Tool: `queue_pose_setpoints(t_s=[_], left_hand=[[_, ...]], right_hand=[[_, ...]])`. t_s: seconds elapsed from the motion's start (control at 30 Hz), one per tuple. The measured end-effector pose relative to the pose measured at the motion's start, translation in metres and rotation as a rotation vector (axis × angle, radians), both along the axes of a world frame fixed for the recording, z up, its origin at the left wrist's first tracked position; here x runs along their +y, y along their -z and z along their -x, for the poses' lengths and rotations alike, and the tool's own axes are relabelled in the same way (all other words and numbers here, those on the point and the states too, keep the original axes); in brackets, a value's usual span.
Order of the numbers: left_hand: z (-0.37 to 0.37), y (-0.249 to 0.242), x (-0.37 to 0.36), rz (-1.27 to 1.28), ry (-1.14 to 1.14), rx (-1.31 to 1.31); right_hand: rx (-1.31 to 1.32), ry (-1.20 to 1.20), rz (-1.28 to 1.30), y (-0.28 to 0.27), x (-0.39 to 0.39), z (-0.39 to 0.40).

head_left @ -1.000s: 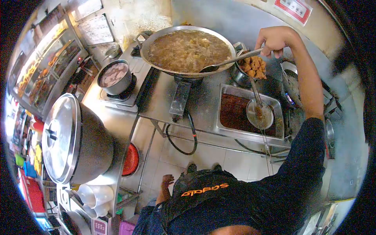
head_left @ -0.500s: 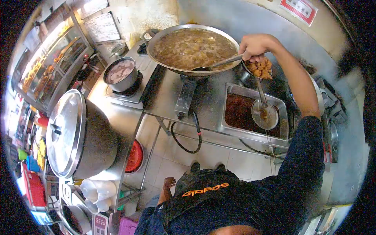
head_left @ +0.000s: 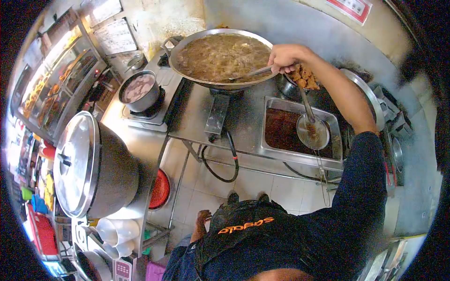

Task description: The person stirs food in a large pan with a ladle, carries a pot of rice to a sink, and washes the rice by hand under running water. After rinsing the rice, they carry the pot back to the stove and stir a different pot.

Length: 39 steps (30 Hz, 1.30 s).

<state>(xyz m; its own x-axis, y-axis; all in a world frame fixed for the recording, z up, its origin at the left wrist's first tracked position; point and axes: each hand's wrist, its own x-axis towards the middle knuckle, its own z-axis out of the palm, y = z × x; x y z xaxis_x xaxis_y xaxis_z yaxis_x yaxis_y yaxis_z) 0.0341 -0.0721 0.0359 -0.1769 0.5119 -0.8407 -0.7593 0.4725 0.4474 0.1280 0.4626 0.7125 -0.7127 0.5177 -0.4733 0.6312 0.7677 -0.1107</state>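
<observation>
A large wok (head_left: 176,65) of bubbling brown oil stands at the top centre. My right hand (head_left: 284,57) is closed round the handle of a ladle (head_left: 257,73) at the wok's right rim, and the ladle's head dips into the oil. Just right of that hand, fried brown pieces (head_left: 303,77) sit in a pot. Low in the view, my left hand (head_left: 203,217) hangs beside my body, small and with its fingers partly curled; whether it holds anything is unclear.
A steel tray (head_left: 300,157) of dark red liquid has a round strainer (head_left: 312,134) over it. On the left are a small pot (head_left: 139,91) on a burner and a big lidded pot (head_left: 115,173). A red basin (head_left: 159,188) is under the counter.
The view has shifted slightly, moving the scene left. The ladle's head now sits deeper in the oil, with less of it showing. My right hand still grips its handle.
</observation>
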Motion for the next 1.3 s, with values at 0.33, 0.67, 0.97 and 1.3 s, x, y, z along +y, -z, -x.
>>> queue_pose_setpoints(t_s=[0.33,0.67,0.97,1.3], left_hand=[[-0.004,0.035,-0.002,0.159,0.072,-0.021],[-0.002,0.038,0.001,0.200,0.117,0.088],[0.023,0.019,0.014,-0.071,0.040,-0.070],[0.014,0.037,-0.001,-0.046,0.033,-0.142]], right_hand=[[-0.246,0.019,-0.161,-0.027,-0.010,0.004],[-0.158,-0.184,-0.471,0.003,-0.070,0.012],[-0.203,-0.045,-0.393,0.019,-0.052,0.041],[0.147,-0.005,-0.395,0.079,-0.023,0.043]])
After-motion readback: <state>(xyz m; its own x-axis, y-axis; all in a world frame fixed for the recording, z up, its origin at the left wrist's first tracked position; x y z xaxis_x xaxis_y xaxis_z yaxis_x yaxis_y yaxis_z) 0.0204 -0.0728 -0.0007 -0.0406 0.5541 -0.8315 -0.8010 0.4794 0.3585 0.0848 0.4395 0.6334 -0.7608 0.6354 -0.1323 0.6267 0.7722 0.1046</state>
